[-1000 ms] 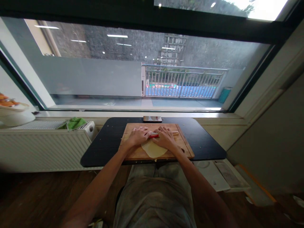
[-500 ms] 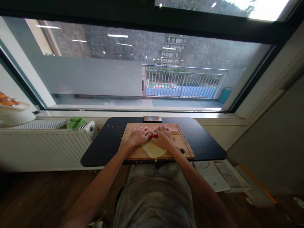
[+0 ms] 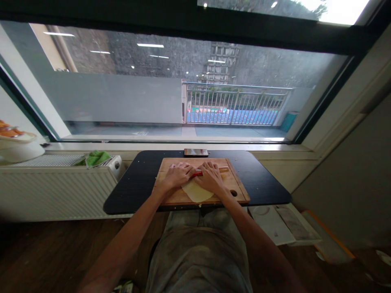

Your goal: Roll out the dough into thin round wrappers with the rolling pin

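A wooden rolling pin (image 3: pixel 224 169) with a red band in its middle lies crosswise on a wooden cutting board (image 3: pixel 166 162). My left hand (image 3: pixel 179 175) is curled over the pin's left part, hiding that end. Over the part right of the red band, my right hand (image 3: pixel 210 176) bends its fingers round the pin. Its pale wooden end sticks out beyond my fingers. A thin, pale yellow sheet of dough (image 3: pixel 197 192) lies flat on the board below the pin, its near edge close to the board's front edge. My hands partly cover the dough's upper side.
The board rests on a small black table (image 3: pixel 262 179) with rounded corners. A flat card-like object (image 3: pixel 196 152) lies at its back edge, by the window sill. To the left stands a white radiator (image 3: pixel 61 189) with a green cloth (image 3: pixel 97 158) on top. A white cabinet-like piece (image 3: pixel 271 226) stands low at right.
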The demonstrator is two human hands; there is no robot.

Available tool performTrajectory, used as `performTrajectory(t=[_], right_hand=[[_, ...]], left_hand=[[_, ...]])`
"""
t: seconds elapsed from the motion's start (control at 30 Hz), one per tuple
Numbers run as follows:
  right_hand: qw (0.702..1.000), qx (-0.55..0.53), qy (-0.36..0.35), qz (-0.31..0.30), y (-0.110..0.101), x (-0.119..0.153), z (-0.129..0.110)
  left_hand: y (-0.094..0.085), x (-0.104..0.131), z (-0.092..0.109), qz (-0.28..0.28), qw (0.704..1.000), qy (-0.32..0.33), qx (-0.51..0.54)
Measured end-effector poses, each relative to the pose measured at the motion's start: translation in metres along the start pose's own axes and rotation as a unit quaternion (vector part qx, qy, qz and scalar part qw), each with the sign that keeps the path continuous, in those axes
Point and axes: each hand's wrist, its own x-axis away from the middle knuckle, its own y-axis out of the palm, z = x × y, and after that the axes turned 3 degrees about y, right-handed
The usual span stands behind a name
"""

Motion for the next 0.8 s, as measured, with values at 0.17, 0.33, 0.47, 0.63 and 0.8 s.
performTrajectory(t=[0.17, 0.33, 0.47, 0.63, 0.8], right_hand=[[1.0, -0.007, 0.001, 0.007, 0.0, 0.001, 0.0], [1.0, -0.016, -0.004, 0.021, 0.001, 0.002, 0.0], [1.0, -0.021, -0.003, 0.022, 0.002, 0.001, 0.001], [0.999, -0.031, -0.004, 0.024, 0.001, 0.002, 0.002], [0.999, -0.026, 0.001, 0.022, -0.002, 0.003, 0.0]], left_hand=[[-0.004, 0.001, 0.001, -0.007, 1.0, 0.005, 0.0], [-0.012, 0.004, 0.005, -0.011, 1.0, 0.017, 0.007], [-0.013, 0.005, 0.007, -0.008, 1.0, 0.016, 0.005], [-0.01, 0.005, 0.007, -0.003, 1.0, 0.01, 0.0], [-0.009, 0.006, 0.007, -0.003, 1.0, 0.015, -0.005]])
